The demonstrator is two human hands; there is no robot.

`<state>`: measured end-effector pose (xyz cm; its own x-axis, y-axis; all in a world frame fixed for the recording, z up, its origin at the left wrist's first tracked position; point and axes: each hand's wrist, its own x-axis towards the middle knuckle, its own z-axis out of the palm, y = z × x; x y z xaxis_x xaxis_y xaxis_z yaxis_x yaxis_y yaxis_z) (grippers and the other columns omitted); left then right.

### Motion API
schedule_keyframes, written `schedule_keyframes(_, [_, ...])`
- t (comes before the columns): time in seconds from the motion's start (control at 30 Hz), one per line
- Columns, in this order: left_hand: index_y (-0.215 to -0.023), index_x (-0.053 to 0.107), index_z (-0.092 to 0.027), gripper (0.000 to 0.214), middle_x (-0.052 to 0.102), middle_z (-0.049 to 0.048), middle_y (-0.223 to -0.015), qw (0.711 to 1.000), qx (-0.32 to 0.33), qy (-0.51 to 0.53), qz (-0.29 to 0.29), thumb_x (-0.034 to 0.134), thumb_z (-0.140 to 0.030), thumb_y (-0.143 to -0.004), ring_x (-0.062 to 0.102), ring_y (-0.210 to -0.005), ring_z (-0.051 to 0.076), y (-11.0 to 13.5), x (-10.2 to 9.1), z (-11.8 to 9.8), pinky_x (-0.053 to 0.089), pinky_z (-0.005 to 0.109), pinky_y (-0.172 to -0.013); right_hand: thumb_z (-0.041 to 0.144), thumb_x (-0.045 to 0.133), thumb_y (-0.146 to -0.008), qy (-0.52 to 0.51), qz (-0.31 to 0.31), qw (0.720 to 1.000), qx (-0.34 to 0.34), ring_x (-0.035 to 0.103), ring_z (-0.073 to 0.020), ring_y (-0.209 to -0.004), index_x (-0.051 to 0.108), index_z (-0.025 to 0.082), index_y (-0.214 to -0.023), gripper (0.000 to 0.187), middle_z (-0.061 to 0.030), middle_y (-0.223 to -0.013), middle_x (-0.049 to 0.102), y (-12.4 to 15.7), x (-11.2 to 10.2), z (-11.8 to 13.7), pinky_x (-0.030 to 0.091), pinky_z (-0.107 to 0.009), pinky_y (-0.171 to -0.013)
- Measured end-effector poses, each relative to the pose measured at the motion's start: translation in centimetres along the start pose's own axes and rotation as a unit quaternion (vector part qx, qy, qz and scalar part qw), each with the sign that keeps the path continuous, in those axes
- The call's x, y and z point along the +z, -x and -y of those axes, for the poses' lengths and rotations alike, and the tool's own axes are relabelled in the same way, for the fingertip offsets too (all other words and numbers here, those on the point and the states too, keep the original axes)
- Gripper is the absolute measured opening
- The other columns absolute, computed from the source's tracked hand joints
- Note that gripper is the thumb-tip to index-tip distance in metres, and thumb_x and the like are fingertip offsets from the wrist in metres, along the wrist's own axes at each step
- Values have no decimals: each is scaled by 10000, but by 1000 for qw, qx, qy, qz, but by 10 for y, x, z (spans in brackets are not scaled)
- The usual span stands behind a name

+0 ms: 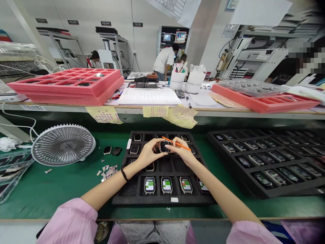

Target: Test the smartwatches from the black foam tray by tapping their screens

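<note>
My left hand (148, 154) and my right hand (183, 153) meet over a black foam tray (132, 195) on the green mat. Between their fingertips they pinch a small dark smartwatch body (164, 146). The right hand also holds a thin orange stick (177, 144) that slants across the watch. Several watch bodies with lit green and white screens (167, 185) lie in the tray's near row, and dark ones sit in the far row. A black band circles my left wrist.
A second black tray of watch bodies (266, 162) lies to the right. A small white fan (63, 144), two loose watch bodies (112, 150) and paper scraps (108, 170) lie left. Pink trays (68, 84), papers and cups fill the raised shelf. People work behind.
</note>
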<state>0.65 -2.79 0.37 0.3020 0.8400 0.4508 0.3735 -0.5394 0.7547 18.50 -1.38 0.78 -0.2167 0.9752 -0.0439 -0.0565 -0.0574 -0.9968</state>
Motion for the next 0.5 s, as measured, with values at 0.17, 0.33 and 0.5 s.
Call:
schedule_keyframes(0.17, [-1126, 532, -146, 436, 648, 56, -995, 997, -52, 56, -19, 689, -196, -723, 606, -804, 132, -1, 2, 2, 473, 207, -626, 501, 776, -537, -15, -40, 999, 3, 477, -19, -590, 351, 124, -664, 581, 42, -643, 428, -1, 0, 4, 461, -148, -555])
schedule_keyframes(0.33, [-1127, 516, -151, 445, 640, 52, -967, 994, -76, 72, -33, 688, -216, -721, 600, -753, 121, -2, 2, 5, 477, 206, -607, 458, 789, -538, -24, -60, 998, -24, 441, 0, -572, 337, 120, -656, 576, 53, -637, 394, -3, -5, 6, 446, -139, -560])
schedule_keyframes(0.5, [-1127, 514, -166, 444, 630, 52, -990, 995, -69, 63, -34, 687, -224, -722, 593, -748, 119, -2, 1, 9, 477, 213, -611, 466, 782, -543, -19, -58, 998, -24, 462, -15, -595, 337, 126, -658, 572, 48, -646, 394, -1, -6, 7, 467, -165, -589])
